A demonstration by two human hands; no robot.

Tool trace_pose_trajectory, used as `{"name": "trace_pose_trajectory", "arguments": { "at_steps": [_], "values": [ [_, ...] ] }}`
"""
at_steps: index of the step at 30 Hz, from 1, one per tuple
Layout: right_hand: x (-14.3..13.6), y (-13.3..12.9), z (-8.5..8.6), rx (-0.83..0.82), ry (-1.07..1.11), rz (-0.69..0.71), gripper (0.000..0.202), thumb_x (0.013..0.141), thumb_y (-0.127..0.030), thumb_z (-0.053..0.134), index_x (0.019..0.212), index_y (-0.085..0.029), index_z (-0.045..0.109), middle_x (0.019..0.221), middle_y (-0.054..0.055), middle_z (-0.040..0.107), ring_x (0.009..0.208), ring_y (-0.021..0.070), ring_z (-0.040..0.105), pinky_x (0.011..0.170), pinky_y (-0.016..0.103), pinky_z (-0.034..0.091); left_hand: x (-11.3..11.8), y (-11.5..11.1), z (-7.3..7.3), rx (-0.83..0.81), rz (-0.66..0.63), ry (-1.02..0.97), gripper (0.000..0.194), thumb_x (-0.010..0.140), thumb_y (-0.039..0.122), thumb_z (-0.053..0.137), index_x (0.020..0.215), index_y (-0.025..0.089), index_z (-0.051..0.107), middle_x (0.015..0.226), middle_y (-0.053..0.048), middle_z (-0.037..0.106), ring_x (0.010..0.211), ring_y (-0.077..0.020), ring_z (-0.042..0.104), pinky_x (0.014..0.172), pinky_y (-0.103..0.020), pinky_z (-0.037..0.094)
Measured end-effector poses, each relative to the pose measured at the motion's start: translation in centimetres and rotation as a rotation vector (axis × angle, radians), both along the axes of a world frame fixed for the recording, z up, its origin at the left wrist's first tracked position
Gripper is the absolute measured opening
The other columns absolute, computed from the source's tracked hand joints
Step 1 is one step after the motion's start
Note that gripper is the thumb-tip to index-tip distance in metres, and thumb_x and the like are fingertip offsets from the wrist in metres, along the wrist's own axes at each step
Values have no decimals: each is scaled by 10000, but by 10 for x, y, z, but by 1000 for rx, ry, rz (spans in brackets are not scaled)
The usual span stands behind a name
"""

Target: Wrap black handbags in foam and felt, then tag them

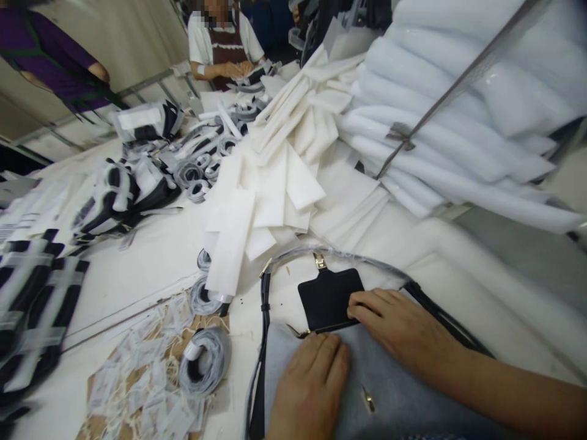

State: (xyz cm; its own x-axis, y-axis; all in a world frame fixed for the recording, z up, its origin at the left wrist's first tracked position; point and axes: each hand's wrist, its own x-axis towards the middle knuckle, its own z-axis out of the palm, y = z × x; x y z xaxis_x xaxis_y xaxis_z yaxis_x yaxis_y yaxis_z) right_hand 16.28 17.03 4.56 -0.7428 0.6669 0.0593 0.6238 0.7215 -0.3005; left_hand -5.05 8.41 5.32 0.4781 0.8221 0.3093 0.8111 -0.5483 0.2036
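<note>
A grey-blue handbag [367,373] lies in front of me, with a small gold turn-lock [368,400] on its face. From its top edge a black flap [328,299] with a gold clasp plate [320,261] extends away from me. My left hand [309,385] grips the bag's upper edge beside the zip end, its fingers together and bent over it. Farther right, my right hand [394,321] holds the same edge, with thumb and index finger at the flap's side. The black shoulder strap [265,293], partly wrapped in clear film, loops beyond the flap.
Left of the bag lie a wrapped strap coil [205,360] and a heap of tags [151,391]. White foam sheets [270,189] pile up ahead, with bundled padding [435,128] at right. Wrapped bags [128,189] sit at left. A co-worker [222,46] handles items across the table.
</note>
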Motion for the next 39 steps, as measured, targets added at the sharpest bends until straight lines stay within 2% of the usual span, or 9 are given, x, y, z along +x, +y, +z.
{"name": "trace_pose_trajectory", "arguments": {
  "at_steps": [2,5,9,12,19,23,28,34,39],
  "values": [
    [0,0,2,-12,6,3,278,884,-82,544,1120,-214,608,1125,55,643,944,234,604,815,415,522,-1,-10,0,-68,-27,27,410,1010,432,358,1188,187,634,1218,-70,700,1131,-234,651,972,-421,547],
    [2,0,3,-14,43,-5,245,912,-100,502,1113,-192,610,1081,74,653,943,243,612,833,438,532,-1,-25,1,-137,-63,97,726,866,719,435,1427,259,454,1429,-133,539,1301,-362,517,970,-611,502],
    [-1,11,6,-33,210,-27,297,929,-144,484,1213,-167,568,1173,117,635,1092,235,597,941,421,519,2,-39,2,-231,-4,99,743,878,655,493,1516,352,264,1597,-118,268,1434,-368,323,1063,-670,382],
    [-16,35,15,-74,254,-66,347,908,-226,556,1247,-153,570,1249,147,624,1184,265,563,1026,448,457,4,-42,2,-257,25,63,691,903,606,494,1511,365,272,1617,-95,217,1467,-338,258,1127,-663,293],
    [-58,78,38,-320,204,-211,232,829,-365,667,994,-203,679,803,24,747,753,212,686,695,302,513,5,-44,5,-250,46,28,634,915,630,450,1483,372,342,1593,-88,296,1463,-320,275,1163,-643,227],
    [-46,52,54,-389,308,-206,448,837,-331,658,1252,-189,569,935,19,768,746,162,686,690,261,518,5,-45,4,-227,55,27,644,905,645,456,1474,356,370,1576,-91,336,1453,-324,297,1163,-630,230],
    [-19,0,64,-328,446,21,217,856,-293,640,1031,-229,751,1025,28,762,932,209,685,858,337,524,7,-46,7,-179,47,4,617,904,623,481,1437,315,441,1543,-112,388,1430,-322,332,1172,-610,200],
    [4,-34,41,-205,391,220,244,943,-261,561,1109,-277,739,1181,27,718,1112,199,641,998,391,501,10,-49,8,-178,62,-36,536,905,573,522,1346,268,525,1283,-91,614,1290,-273,492,1202,-569,129],
    [12,-40,27,-150,392,247,288,910,-225,620,1186,-264,695,1242,42,685,1175,198,600,1032,401,481,11,-50,5,-162,59,-11,532,912,585,502,1331,257,526,1241,-75,630,1245,-249,526,1206,-540,125]
  ]
}}
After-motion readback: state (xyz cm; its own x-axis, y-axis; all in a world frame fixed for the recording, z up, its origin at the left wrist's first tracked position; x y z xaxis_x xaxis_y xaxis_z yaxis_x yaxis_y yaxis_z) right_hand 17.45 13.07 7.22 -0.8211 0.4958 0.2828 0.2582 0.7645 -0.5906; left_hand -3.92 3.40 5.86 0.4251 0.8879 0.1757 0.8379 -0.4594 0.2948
